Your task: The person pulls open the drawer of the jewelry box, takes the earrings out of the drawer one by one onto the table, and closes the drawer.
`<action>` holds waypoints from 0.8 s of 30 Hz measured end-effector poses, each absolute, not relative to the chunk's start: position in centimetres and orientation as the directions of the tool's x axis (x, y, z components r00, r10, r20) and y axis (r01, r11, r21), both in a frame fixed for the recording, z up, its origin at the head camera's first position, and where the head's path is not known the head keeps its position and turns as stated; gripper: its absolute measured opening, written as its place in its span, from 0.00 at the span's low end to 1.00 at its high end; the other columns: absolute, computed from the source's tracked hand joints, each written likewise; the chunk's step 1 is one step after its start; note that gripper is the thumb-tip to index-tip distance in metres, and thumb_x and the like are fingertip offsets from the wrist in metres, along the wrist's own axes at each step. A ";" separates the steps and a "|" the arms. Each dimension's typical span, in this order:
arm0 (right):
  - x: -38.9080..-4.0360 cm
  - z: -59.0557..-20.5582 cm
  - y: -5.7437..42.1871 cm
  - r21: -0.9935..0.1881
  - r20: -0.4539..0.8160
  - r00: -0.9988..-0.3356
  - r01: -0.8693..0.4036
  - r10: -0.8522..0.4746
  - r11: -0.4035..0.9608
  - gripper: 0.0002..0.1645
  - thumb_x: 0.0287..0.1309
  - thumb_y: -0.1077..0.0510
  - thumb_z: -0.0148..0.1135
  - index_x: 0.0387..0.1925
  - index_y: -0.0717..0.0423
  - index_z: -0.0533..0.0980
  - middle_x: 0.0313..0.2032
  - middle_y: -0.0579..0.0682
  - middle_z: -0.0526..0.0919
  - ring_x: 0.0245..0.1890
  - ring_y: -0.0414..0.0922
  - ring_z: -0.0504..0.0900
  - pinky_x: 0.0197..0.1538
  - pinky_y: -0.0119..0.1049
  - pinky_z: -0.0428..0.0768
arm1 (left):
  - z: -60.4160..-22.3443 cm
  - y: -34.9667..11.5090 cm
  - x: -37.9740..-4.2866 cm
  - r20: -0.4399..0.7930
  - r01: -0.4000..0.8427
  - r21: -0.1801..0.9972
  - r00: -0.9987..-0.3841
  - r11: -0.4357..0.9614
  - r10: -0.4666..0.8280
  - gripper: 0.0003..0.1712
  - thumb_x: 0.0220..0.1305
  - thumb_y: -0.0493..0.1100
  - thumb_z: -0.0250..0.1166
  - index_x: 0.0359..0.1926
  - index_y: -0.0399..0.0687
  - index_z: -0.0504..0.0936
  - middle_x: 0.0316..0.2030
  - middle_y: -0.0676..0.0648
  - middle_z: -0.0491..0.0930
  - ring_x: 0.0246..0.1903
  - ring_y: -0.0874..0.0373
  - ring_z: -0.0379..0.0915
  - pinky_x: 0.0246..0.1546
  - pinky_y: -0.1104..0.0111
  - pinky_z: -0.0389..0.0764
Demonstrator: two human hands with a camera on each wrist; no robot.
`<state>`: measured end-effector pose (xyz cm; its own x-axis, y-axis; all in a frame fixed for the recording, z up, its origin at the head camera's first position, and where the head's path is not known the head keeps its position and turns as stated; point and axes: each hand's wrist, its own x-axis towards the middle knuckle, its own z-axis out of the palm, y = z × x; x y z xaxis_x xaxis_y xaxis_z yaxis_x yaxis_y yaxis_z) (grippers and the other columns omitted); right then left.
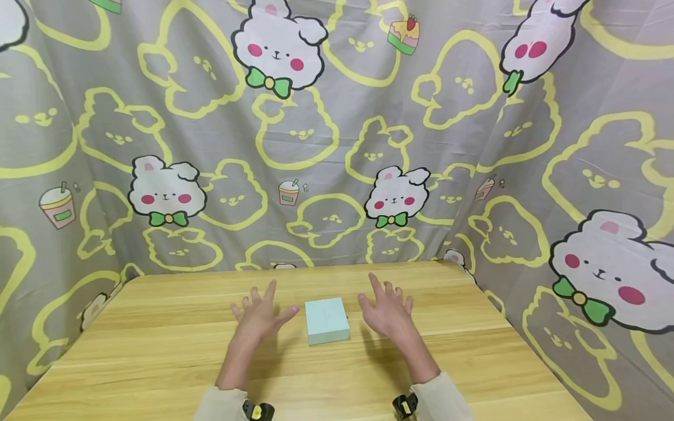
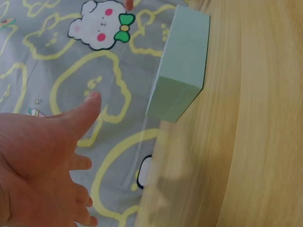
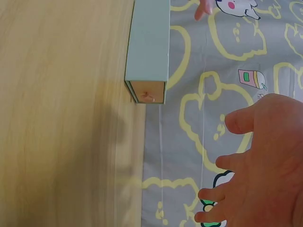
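Note:
A pale mint-green box [image 1: 327, 318] lies flat on the wooden table between the two hands. In the right wrist view, the box's side shows a tan drawer front [image 3: 150, 91] with a small pinkish pull. My left hand [image 1: 260, 316], fingers spread, hovers left of the box without touching it. To the right of the box, my right hand [image 1: 388, 313] is likewise held apart from it, fingers spread and holding nothing. The left wrist view shows the box [image 2: 182, 56] beyond the left thumb, with its plain side facing that hand.
The wooden table [image 1: 158, 351] carries the box near its middle. Grey curtains [image 1: 326, 146] with yellow outlines and white rabbit faces hang behind it and along both sides. Each wrist wears a black strapped device [image 1: 258, 411] next to a light sleeve [image 1: 442, 397].

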<state>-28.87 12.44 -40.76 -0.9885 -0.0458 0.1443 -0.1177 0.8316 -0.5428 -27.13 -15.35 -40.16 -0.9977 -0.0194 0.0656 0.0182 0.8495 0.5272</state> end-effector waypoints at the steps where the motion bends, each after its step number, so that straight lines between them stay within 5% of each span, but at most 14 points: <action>1: -28.9 -40.8 12.4 -0.547 0.144 -0.988 -0.121 -0.049 0.828 0.39 0.75 0.40 0.45 0.80 0.45 0.53 0.74 0.71 0.58 0.75 0.73 0.52 0.71 0.78 0.40 | -40.2 -15.2 -27.2 0.070 0.025 0.536 -0.997 0.844 -0.015 0.54 0.68 0.67 0.61 0.80 0.42 0.49 0.73 0.16 0.43 0.71 0.14 0.38 0.66 0.22 0.30; 11: -29.1 -41.1 11.4 -0.627 0.142 -0.982 -0.186 -0.124 0.757 0.40 0.74 0.44 0.48 0.80 0.53 0.54 0.72 0.70 0.62 0.72 0.70 0.60 0.71 0.71 0.58 | -40.4 -13.8 -27.3 0.071 0.080 0.599 -0.996 0.797 0.047 0.55 0.68 0.66 0.61 0.80 0.40 0.48 0.73 0.17 0.45 0.71 0.14 0.40 0.68 0.24 0.38; 20: -28.6 -41.4 10.2 -0.723 0.102 -0.977 -0.202 -0.187 0.661 0.39 0.73 0.49 0.50 0.79 0.58 0.54 0.74 0.68 0.62 0.74 0.69 0.59 0.73 0.67 0.61 | -40.9 -11.8 -27.0 0.057 0.120 0.657 -0.992 0.744 0.110 0.54 0.68 0.63 0.64 0.80 0.39 0.50 0.73 0.18 0.47 0.72 0.17 0.43 0.66 0.25 0.55; 22: -28.4 -41.5 9.9 -0.735 0.076 -0.978 -0.187 -0.195 0.651 0.39 0.72 0.50 0.50 0.79 0.57 0.54 0.74 0.66 0.62 0.71 0.66 0.65 0.71 0.65 0.64 | -41.0 -11.4 -26.8 0.048 0.124 0.677 -0.991 0.726 0.125 0.53 0.69 0.61 0.64 0.79 0.38 0.50 0.73 0.18 0.46 0.72 0.17 0.42 0.63 0.25 0.58; 24: -28.4 -41.8 9.6 -0.744 0.052 -0.976 -0.178 -0.210 0.645 0.39 0.72 0.51 0.50 0.79 0.56 0.54 0.74 0.65 0.62 0.58 0.63 0.78 0.65 0.63 0.71 | -41.1 -11.1 -26.7 0.032 0.123 0.692 -0.990 0.712 0.140 0.52 0.69 0.60 0.65 0.80 0.38 0.50 0.74 0.18 0.45 0.73 0.18 0.41 0.63 0.25 0.60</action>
<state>-28.39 9.62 -41.77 -0.9764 -0.2097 0.0519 -0.1779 0.6446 -0.7435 -26.69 -11.07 -41.11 -0.9896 0.1401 0.0322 0.1232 0.7118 0.6915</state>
